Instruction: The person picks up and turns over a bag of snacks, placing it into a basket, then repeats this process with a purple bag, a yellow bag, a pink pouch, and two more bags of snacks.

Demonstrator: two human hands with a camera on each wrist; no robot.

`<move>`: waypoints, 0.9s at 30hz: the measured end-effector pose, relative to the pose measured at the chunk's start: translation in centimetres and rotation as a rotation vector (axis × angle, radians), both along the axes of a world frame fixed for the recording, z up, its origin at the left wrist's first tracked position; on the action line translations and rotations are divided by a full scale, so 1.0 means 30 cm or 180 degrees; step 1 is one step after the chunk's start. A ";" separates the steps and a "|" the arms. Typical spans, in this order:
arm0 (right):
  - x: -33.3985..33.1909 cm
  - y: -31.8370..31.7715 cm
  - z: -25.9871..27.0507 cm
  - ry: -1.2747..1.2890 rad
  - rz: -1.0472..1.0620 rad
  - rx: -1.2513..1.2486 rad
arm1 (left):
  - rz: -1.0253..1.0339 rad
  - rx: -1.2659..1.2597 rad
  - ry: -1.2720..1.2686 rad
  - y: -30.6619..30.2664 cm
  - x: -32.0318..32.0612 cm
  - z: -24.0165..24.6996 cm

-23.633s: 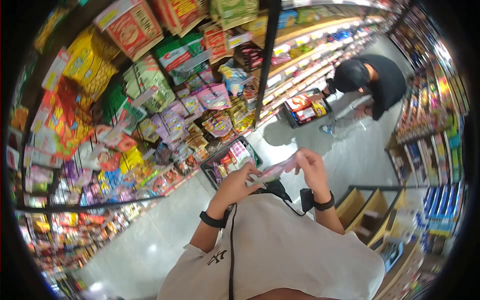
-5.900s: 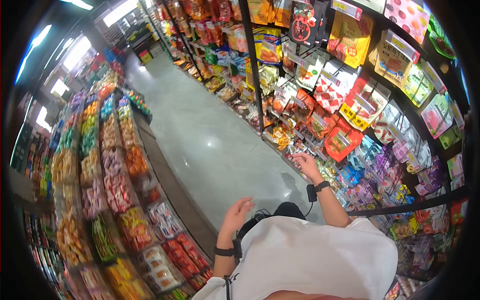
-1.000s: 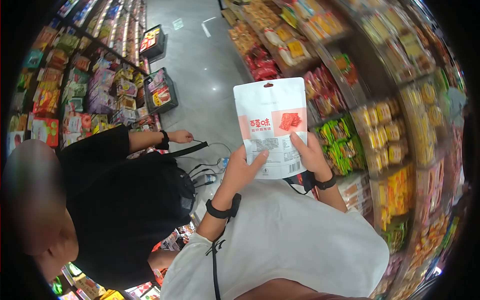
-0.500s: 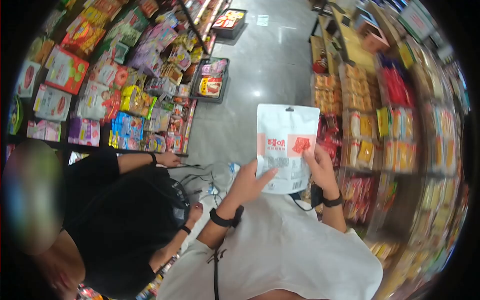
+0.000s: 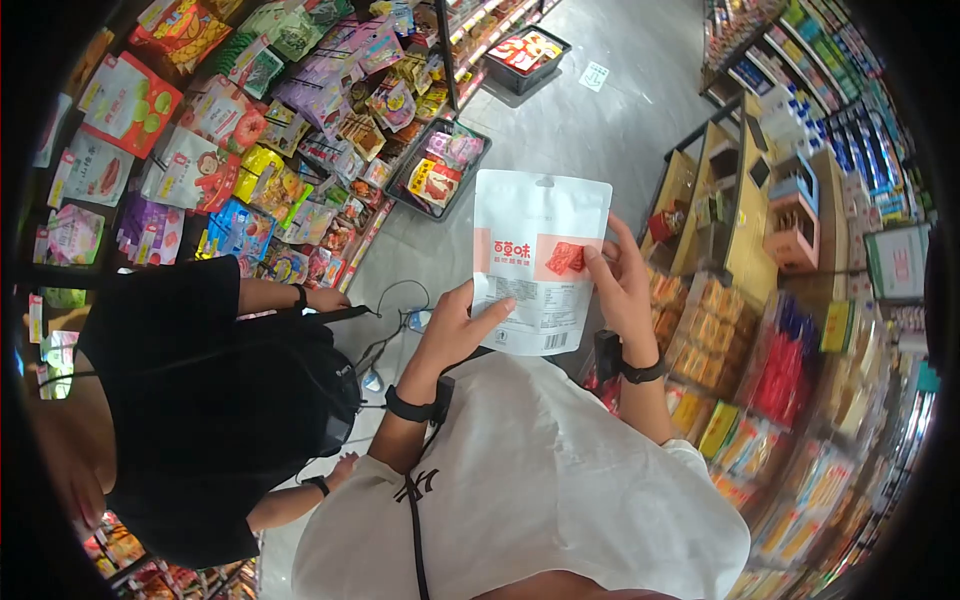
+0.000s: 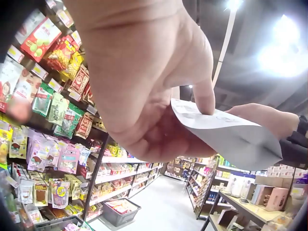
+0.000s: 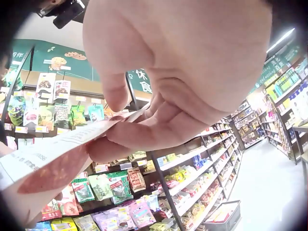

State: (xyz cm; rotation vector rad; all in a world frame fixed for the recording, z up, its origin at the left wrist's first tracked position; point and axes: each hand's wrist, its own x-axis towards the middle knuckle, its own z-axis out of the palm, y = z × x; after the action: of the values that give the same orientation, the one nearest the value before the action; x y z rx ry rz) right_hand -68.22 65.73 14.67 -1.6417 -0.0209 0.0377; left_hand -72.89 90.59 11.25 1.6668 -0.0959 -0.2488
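Both hands hold a white snack pouch in front of the chest. Its printed side, with a pink band, red lettering and a picture of red meat slices, faces up in the head view. My left hand grips the lower left edge, thumb on the front and fingers behind. At the right edge my right hand pinches the pouch between thumb and fingers. The left wrist view shows the pouch bowed, its edge deep in the hand. In the right wrist view, thumb and fingers of the right hand clasp the pouch.
A shelf of hanging snack bags stands at the left. Two dark baskets, a nearer basket and a farther basket, sit on the floor with packets inside. A person in black is close at my left. Bread shelves stand at the right.
Hands that were empty about six seconds ago now hold the pouch. Over the last second the view has turned, bringing the baskets rightward; the pouch stays in both hands.
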 end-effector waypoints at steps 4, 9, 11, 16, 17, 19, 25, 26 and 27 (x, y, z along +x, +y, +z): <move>0.256 0.018 -0.025 0.0020 0.0139 -0.0001 | 0.0071 -0.0257 0.0099 0.018 0.250 -0.054; 0.616 0.037 -0.012 0.0162 0.0441 -0.0125 | 0.0027 0.0086 0.0063 0.074 0.602 -0.039; 0.790 0.032 -0.034 0.0116 0.0580 -0.0025 | 0.0121 0.0152 -0.0235 0.106 0.751 -0.055; 1.203 0.060 -0.105 -0.0044 0.0867 -0.0729 | 0.0332 0.1499 0.0098 0.195 0.990 -0.067; 1.285 0.106 -0.076 0.0339 0.0811 -0.0653 | 0.0468 0.1691 0.0064 0.200 1.028 -0.070; 1.462 0.181 -0.090 0.0628 0.1453 -0.0629 | 0.0895 0.1773 -0.0107 0.209 1.070 -0.159; 2.024 0.498 -0.362 0.0570 0.3455 -0.1234 | 0.2294 0.1562 0.0985 0.140 1.227 -0.319; 2.109 0.558 -0.472 0.0418 0.3866 -0.1617 | 0.2515 0.1732 0.1148 0.125 1.246 -0.321; 2.190 0.620 -0.596 0.0241 0.4224 -0.1960 | 0.2795 0.1578 0.1160 0.092 1.286 -0.302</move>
State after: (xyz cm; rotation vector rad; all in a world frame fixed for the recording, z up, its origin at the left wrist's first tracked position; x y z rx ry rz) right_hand -2.53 84.34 -3.21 -1.9447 -1.1250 1.2082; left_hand -34.32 93.36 2.18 1.9528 1.0223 0.1116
